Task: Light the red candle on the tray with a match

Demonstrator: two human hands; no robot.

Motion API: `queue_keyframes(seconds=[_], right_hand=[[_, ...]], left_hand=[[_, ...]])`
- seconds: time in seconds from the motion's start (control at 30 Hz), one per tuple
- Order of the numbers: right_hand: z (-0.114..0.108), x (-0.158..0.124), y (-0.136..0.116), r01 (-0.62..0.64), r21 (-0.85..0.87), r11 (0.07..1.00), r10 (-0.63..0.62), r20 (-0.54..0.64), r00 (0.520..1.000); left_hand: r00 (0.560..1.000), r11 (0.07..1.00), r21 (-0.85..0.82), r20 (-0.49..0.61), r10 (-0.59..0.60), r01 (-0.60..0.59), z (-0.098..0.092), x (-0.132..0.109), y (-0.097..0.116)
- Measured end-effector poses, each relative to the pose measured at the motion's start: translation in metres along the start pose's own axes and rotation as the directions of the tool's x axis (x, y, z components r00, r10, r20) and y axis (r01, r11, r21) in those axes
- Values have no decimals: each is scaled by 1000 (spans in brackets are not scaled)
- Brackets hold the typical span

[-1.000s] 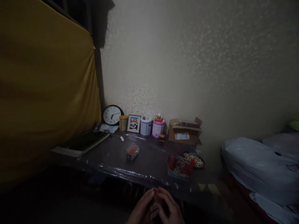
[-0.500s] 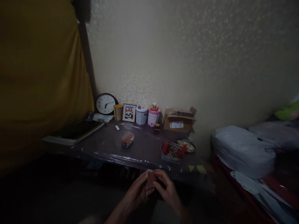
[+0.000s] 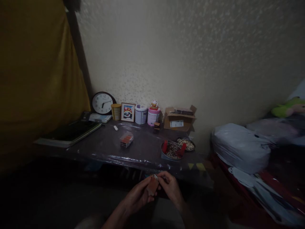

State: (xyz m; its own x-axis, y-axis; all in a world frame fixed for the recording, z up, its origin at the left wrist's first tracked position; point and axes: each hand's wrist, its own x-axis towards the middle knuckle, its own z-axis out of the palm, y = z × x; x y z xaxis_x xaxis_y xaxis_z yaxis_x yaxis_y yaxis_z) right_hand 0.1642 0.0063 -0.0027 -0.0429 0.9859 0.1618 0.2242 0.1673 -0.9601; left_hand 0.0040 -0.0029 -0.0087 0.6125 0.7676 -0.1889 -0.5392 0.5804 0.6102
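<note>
In front of the table's near edge, my left hand (image 3: 139,194) is closed round a small reddish-brown matchbox (image 3: 152,186). Pale stick ends show at the box's top end, and the box leans to the right. The thumb and fingers of my right hand (image 3: 171,187) pinch at its upper right corner. Whether a single stick is between those fingertips is too small and dark to tell. Beyond the hands, a metal bowl (image 3: 172,158) holds dark-tipped bits and two red pieces. Behind it, a second dish (image 3: 193,149) holds pale sticks.
On the plastic-covered table (image 3: 100,149) lies a clear-wrapped pack of small boxes (image 3: 126,140). A clock (image 3: 102,103), a yellow cup (image 3: 116,112), a framed panda picture (image 3: 128,112), tubs (image 3: 141,115) and a cardboard box (image 3: 179,122) line the wall. White bags (image 3: 240,148) lie right.
The matchbox has tilted to the right in my left hand. My right fingers have shifted to its top corner. The whole view has moved slightly, so the table appears further left and higher.
</note>
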Motion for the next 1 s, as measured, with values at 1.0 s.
queue_keyframes(seconds=[1.0], right_hand=[[-6,-16,-22,254,-472,844,-140,265,954]], left_hand=[[969,987,144,-244,-34,71,-8,9,-1]])
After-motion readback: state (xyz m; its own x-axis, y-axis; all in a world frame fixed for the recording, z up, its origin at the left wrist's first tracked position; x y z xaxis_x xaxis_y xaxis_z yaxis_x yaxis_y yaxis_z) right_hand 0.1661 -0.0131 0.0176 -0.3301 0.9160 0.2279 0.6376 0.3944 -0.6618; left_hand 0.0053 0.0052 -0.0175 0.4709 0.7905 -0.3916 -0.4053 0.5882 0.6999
